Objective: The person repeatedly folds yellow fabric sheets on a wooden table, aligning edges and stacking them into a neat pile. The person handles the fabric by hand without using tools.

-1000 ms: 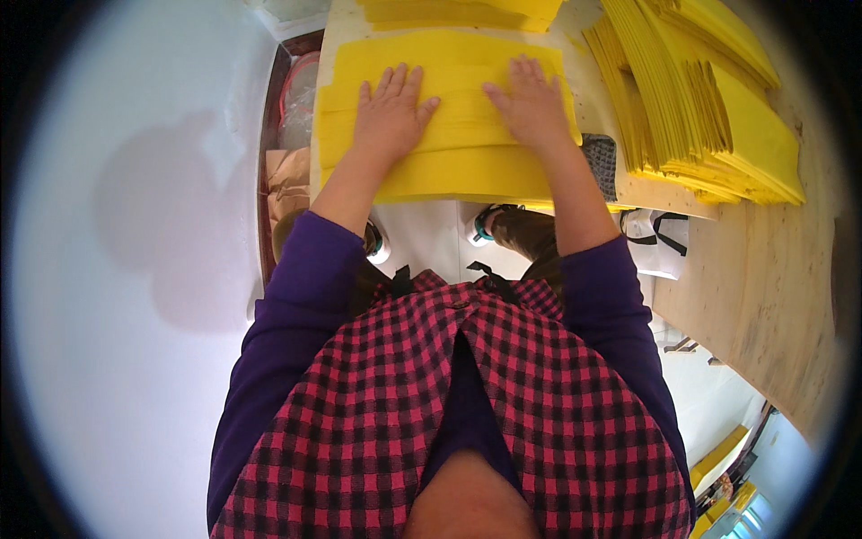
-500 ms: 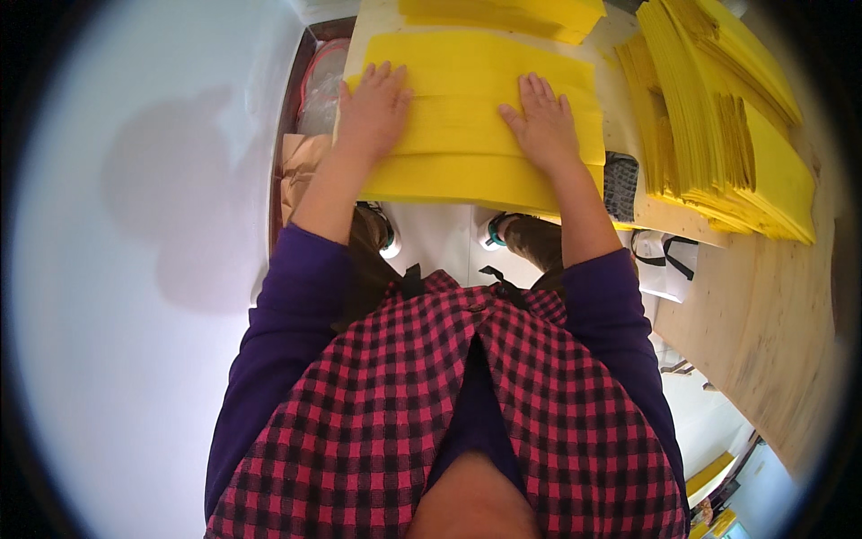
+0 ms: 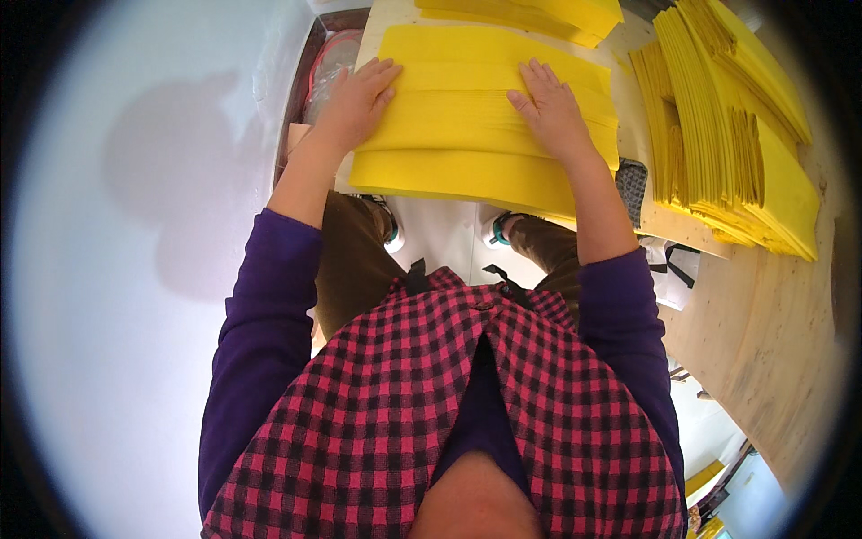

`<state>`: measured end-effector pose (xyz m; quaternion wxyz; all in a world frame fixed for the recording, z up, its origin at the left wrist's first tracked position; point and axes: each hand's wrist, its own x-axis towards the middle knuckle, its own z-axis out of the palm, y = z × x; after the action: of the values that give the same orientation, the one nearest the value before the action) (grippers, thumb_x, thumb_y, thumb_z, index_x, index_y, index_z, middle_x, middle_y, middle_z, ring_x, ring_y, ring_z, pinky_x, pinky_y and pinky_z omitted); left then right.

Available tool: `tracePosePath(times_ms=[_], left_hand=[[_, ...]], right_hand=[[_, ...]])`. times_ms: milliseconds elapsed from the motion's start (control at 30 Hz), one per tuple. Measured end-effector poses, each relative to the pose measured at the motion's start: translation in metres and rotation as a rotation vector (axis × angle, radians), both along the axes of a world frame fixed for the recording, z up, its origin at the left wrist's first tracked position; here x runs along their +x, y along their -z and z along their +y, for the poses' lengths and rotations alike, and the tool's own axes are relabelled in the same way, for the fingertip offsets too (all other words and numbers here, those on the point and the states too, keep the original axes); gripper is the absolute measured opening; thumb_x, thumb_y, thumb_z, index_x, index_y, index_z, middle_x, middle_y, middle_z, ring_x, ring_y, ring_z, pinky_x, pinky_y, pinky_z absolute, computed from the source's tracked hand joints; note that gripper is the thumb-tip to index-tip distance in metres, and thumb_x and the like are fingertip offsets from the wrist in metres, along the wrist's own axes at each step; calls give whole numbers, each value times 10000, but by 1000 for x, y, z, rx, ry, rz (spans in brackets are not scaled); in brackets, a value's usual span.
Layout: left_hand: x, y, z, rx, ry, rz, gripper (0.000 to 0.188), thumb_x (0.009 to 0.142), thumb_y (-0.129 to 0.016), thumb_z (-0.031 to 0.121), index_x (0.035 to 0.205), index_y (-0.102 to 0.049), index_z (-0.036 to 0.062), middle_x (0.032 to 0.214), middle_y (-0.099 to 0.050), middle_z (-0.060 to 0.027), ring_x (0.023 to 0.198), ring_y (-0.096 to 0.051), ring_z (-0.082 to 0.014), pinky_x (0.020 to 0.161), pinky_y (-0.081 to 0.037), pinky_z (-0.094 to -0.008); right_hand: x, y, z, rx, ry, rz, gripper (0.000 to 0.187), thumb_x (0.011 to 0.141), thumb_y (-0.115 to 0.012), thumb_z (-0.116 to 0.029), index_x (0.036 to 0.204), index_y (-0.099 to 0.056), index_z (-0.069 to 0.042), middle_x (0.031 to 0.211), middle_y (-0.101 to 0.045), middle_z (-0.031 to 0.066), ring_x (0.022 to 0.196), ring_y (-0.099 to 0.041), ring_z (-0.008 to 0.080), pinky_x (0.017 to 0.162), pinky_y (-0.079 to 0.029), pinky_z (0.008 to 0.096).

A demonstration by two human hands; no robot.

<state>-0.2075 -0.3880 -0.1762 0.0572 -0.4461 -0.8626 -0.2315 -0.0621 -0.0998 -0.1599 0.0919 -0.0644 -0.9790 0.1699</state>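
Note:
A broad yellow sheet of felt-like cloth [image 3: 458, 99] lies in flat folds on the wooden table in front of me, its near edge hanging a little over the table's edge. At its left side rests my left hand [image 3: 357, 101], fingers stretched and pointing inward over the sheet's edge. My right hand [image 3: 555, 112] lies flat on the right part of the cloth, fingers extended and the thumb apart. Neither hand grips anything. Whether several layers lie beneath the top fold, I cannot tell.
More folded yellow cloth [image 3: 539, 16] lies beyond the sheet. A tall stack of yellow folded pieces [image 3: 709, 126] stands on the right. A dark grey textured item [image 3: 631, 190] sits by the sheet's near right corner. A white wall [image 3: 135, 359] borders the left.
My left hand has slid outward to the sheet's left edge and its fingers have turned inward. The right hand stays flat on the cloth. The whole view has shifted slightly.

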Motion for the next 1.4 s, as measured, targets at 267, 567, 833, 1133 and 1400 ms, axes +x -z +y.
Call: tracePosePath(times_ms=[267,567,833,1133,1400], left_hand=[[5,3,-9,11,11,3,370,975,-491,225,1331,-532,135,1424,-480,-93,1375,-373,-285,1121,-217,-575],[-12,-40,26,-23,19,63,389,999,-458,330,1265,-587,77,1344,-551,-141,1375,-368,-317,1128,-254,-473],[34,-6,74,-220,-100,2,602,983,-406,457,1439,-384,66,1502,-376,-127,1412,-308,-284,1153,-215,-489],[37,1,70,-177,-112,-15,640,976,-400,482,1473,-336,84,1533,-330,-113,1437,-259,-269,1172,-167,-466],[33,3,68,-191,-94,4,632,991,-378,485,1476,-331,83,1535,-319,-129,1435,-263,-283,1166,-175,-471]], right_hand=[[5,13,9,93,-3,-32,685,976,-340,-553,1468,-348,-76,1529,-341,103,1434,-264,242,1172,-174,425],[6,15,8,125,-9,-12,693,977,-329,-563,1469,-344,-75,1530,-336,109,1433,-266,247,1169,-181,429],[6,13,9,100,-27,-29,691,976,-341,-549,1465,-344,-60,1533,-329,117,1433,-265,255,1166,-184,439],[-11,-8,-20,63,-19,-36,727,964,-356,-557,1470,-324,-35,1545,-287,158,1444,-236,280,1167,-191,440],[9,7,-7,105,117,-91,743,966,-345,-564,1484,-286,-35,1558,-260,148,1454,-209,270,1172,-158,452]])
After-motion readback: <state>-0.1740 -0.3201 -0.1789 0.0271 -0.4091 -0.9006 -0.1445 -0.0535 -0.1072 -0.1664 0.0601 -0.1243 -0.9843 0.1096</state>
